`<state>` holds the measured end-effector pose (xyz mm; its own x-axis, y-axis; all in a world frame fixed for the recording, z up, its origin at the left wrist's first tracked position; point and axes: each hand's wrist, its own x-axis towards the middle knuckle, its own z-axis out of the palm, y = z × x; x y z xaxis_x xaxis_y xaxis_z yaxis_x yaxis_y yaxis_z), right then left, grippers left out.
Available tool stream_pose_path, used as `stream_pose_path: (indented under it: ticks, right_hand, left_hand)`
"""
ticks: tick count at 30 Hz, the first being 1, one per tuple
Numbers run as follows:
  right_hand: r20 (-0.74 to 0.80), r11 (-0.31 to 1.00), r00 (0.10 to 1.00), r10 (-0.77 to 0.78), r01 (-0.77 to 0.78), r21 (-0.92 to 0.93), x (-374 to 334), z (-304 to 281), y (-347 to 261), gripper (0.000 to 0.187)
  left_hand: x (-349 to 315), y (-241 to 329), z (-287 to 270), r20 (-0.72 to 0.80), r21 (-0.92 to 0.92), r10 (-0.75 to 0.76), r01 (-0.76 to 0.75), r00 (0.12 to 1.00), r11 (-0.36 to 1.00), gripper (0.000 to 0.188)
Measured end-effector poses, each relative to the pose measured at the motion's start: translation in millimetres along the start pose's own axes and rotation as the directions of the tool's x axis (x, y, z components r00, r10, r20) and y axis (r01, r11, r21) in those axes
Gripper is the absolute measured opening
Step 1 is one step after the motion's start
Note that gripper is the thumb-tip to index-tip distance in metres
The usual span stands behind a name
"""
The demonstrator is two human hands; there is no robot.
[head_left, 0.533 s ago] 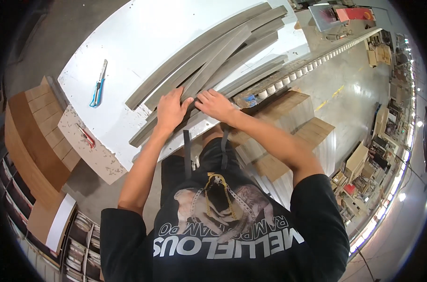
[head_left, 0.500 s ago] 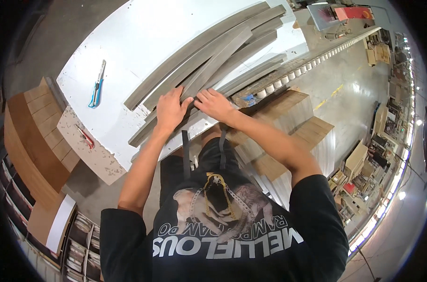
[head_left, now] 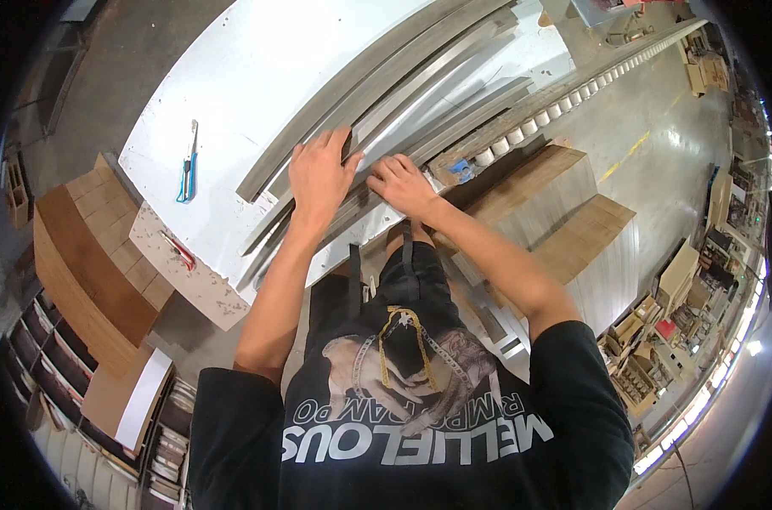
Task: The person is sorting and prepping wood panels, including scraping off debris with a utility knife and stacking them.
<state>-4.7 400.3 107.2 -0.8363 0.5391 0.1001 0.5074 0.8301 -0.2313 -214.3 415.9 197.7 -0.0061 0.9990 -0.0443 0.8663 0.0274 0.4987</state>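
Several grey strips (head_left: 369, 76), white table (head_left: 220, 98) bare at ten o'clock

Strips run seven to one. Left hand (head_left: 319, 176), thumb parted, and right hand (head_left: 405, 185), curled, lie over them; fingertips hidden, I can't tell what's pinched. One far end is cut off.

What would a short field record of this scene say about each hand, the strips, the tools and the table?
Left hand: over the grey strips, grip unclear
Right hand: at the strips nearest the body, grip unclear
Strips: several, long, side by side
Blue knife: left of strips, blade out
Red tool: on speckled board
Table: white, under strips and knife
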Motion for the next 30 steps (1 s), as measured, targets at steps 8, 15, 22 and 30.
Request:
stream_pose_path:
  ticks: [8,15,22,30]
  right_hand:
    - [-0.212,0.986,0.969,0.128,-0.101,0.133,-15.3,14.9,0.0,0.045]
    - [0.271,0.965,0.950,0.157,-0.206,0.160,12.5,-20.7,5.6,0.065]
    - [0.197,0.977,0.970,0.139,-0.168,0.135,19.3,-20.4,10.2,0.059]
    - [0.157,0.986,0.976,0.153,-0.162,0.045,13.0,-13.0,9.1,0.045]
  left_hand:
    - [-14.0,-18.0,50.5,0.152,-0.108,0.187,-0.172,0.971,0.979,0.033]
    - [3.1,-36.2,49.3,-0.090,-0.123,0.094,-0.105,0.992,0.987,0.038]
    - [26.0,-41.2,57.1,-0.001,0.177,-0.023,0.023,1.000,0.984,0.052]
    - [34.4,-41.3,53.0,0.057,0.199,-0.109,0.095,0.992,0.975,0.051]
